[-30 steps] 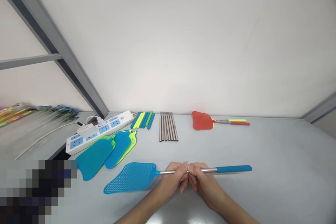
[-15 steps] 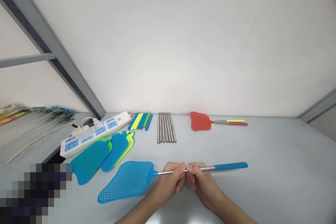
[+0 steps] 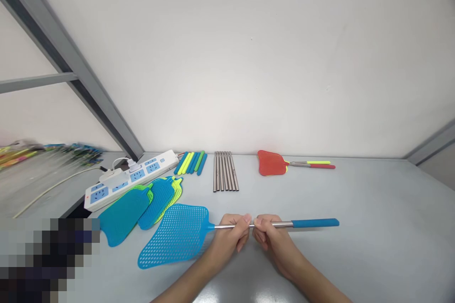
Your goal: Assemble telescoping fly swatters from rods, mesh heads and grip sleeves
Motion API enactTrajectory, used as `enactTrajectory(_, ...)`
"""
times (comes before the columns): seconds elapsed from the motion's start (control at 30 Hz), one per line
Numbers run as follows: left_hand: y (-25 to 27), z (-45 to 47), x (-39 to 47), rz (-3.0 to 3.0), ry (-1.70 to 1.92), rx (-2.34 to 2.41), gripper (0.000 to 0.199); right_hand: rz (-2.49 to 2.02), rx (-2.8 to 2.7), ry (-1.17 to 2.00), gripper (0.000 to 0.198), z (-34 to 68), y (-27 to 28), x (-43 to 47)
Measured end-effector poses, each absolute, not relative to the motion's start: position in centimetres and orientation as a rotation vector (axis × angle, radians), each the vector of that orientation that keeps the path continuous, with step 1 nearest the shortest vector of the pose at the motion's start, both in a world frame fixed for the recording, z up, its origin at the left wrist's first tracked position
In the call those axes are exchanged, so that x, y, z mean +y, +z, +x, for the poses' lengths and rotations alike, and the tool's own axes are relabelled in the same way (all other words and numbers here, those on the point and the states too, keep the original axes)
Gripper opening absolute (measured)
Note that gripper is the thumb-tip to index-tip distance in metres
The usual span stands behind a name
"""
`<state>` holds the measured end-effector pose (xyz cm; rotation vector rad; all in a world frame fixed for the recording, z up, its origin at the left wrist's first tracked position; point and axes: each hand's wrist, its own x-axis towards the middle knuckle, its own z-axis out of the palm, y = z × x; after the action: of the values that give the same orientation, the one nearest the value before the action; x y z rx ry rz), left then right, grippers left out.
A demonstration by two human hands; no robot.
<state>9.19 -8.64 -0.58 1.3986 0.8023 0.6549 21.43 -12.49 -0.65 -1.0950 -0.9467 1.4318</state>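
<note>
A fly swatter with a blue mesh head [image 3: 177,236], a thin metal rod and a blue handle grip [image 3: 315,223] lies level across both my hands, just above the table. My left hand [image 3: 232,234] is closed round the thin part of the rod near the head. Close beside it, my right hand [image 3: 269,231] is closed round the thicker part of the rod toward the grip. A short stretch of bare rod [image 3: 251,226] shows between the two hands. The fingers hide the rest of the rod.
Several metal rods [image 3: 225,172] lie in a row at the back, beside several coloured grips [image 3: 191,163]. Loose blue swatter heads [image 3: 124,218] lie at left against a white power strip [image 3: 133,179]. Swatters with a red head [image 3: 271,163] on top rest at back right.
My hands have moved slightly apart, so more rod shows between them. The swatter has risen a little and its head has tilted to face up more.
</note>
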Motion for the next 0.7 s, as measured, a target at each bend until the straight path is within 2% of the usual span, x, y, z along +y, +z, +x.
enactTrajectory(0.47,-0.7,8.9,-7.9,1.492,0.68,0.849,0.048,-1.156,-1.144,1.38,0.034,22.3,-0.5,-12.4)
enactTrajectory(0.7,-0.9,8.9,-8.1,1.501,0.68,0.839,0.047,-1.027,-1.124,1.449,0.032,22.3,-0.8,-12.7)
